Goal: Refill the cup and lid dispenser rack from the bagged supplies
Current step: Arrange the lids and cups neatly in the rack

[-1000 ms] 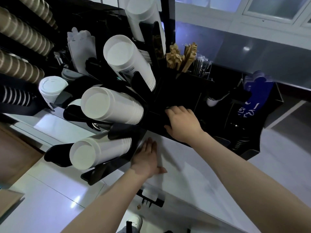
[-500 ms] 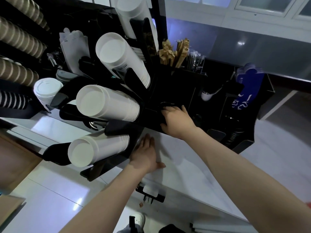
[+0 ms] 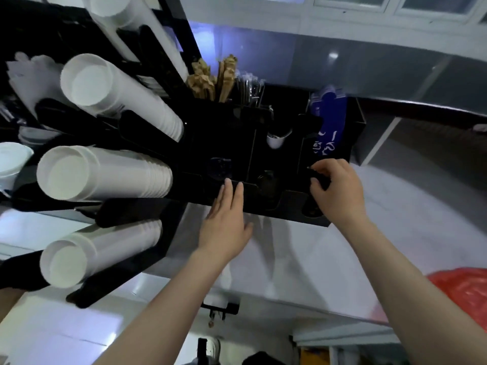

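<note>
The fingers (image 3: 320, 167) of the right hand (image 3: 340, 191) were curled together around a dark item at the right end of the black rack (image 3: 224, 138), right of centre in the frame; a second earlier this hand rested nearer the rack's middle. The left hand (image 3: 224, 219) had moved from the counter (image 3: 303, 259) to the rack's front edge, fingers extended and apart, holding nothing. This suggested bracing while working a right-hand compartment. Three white cup stacks (image 3: 105, 172) filled the left-side tubes. A red bag (image 3: 463, 293) lay at lower right.
</note>
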Demonstrator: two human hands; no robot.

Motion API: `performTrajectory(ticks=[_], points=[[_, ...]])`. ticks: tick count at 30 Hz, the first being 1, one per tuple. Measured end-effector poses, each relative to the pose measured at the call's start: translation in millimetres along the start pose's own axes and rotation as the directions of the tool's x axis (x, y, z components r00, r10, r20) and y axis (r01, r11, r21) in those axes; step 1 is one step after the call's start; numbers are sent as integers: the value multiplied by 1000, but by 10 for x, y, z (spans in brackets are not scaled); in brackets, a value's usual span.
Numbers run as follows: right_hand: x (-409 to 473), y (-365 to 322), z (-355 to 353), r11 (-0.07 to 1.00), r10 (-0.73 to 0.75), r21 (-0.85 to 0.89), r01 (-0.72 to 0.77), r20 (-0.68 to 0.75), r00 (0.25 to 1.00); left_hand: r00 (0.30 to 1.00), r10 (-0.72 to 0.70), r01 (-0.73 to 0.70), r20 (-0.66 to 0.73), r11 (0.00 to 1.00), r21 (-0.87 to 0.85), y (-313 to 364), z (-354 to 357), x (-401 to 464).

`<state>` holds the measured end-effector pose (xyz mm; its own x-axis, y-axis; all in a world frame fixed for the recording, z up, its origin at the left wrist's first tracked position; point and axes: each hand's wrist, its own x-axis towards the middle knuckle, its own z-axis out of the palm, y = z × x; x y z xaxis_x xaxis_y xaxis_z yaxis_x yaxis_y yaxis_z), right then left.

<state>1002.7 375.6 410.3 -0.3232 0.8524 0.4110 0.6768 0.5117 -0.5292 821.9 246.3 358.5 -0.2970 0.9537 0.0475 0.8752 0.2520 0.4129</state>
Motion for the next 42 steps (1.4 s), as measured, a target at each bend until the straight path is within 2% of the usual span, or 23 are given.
performTrajectory(ticks=[2, 4, 9, 13, 25, 34, 42], points=[[44, 180, -97, 995, 82, -54, -79, 47, 996, 1000, -26, 26, 2, 1000, 0, 79, 55, 4], [80, 289, -140, 992, 86, -107, -70, 149, 985, 998, -52, 52, -20, 999, 12, 146, 100, -3], [191, 363, -165, 945, -19, -289, 154, 420, 907, 992, 56, -42, -112, 991, 128, 276, 118, 131], [249, 356, -132, 846, -40, -445, 294, 497, 867, 991, 118, -101, -63, 970, 221, 320, 153, 268], [145, 409, -239, 911, -66, -361, 201, 353, 933, 993, 112, -99, -40, 964, 248, 287, 214, 288], [41, 414, -277, 931, -78, -319, 176, 297, 952, 993, 114, -105, -15, 952, 287, 292, 187, 280], [-102, 375, -337, 975, -95, -190, 113, 104, 990, 997, 74, -77, 19, 974, 212, 316, 110, 280]])
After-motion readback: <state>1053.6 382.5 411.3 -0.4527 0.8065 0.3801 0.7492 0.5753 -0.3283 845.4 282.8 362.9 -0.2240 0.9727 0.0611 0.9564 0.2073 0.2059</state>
